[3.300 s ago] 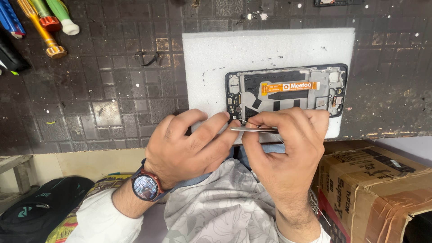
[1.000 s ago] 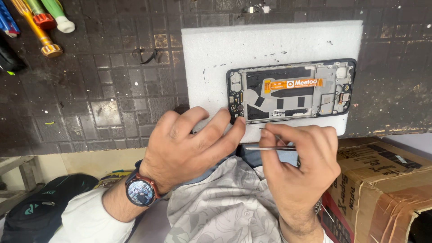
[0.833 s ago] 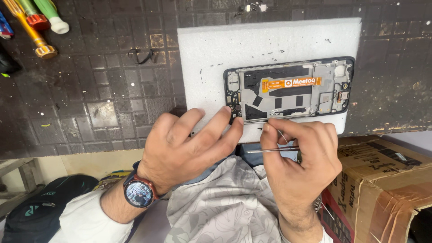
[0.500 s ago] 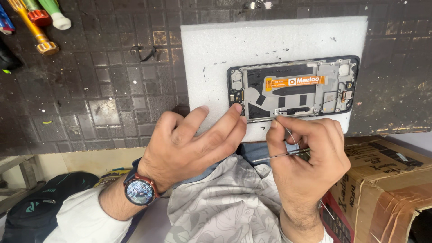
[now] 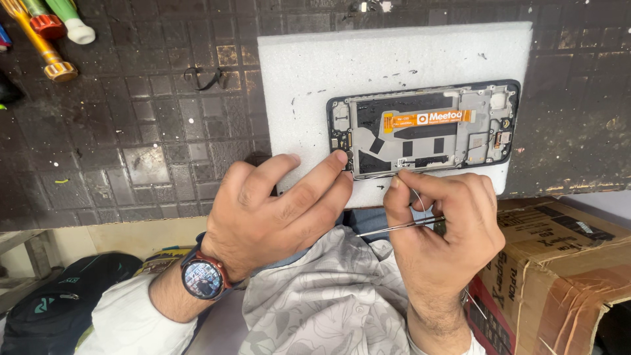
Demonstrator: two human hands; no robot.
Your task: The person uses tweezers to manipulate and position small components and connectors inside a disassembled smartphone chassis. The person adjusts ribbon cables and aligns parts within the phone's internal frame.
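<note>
The opened phone (image 5: 424,128) shows matt grey metal plates, a glossy orange flex strip (image 5: 427,119) and a dark plastic rim, lying on a white foam sheet (image 5: 368,66) with a soft, faintly pitted face. The mat (image 5: 131,131) beneath is dark, worn, ribbed rubber. The tweezers (image 5: 401,227) are bright polished metal, the box (image 5: 559,263) rough brown cardboard.

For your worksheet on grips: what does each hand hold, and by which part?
The right hand holds tweezers near their tip end and pinches a thin wire. The left hand holds nothing; its fingertips steady the phone at its corner.

One opened phone (image 5: 424,128), one tweezers (image 5: 401,227), three screwdrivers (image 5: 49,26).
</note>
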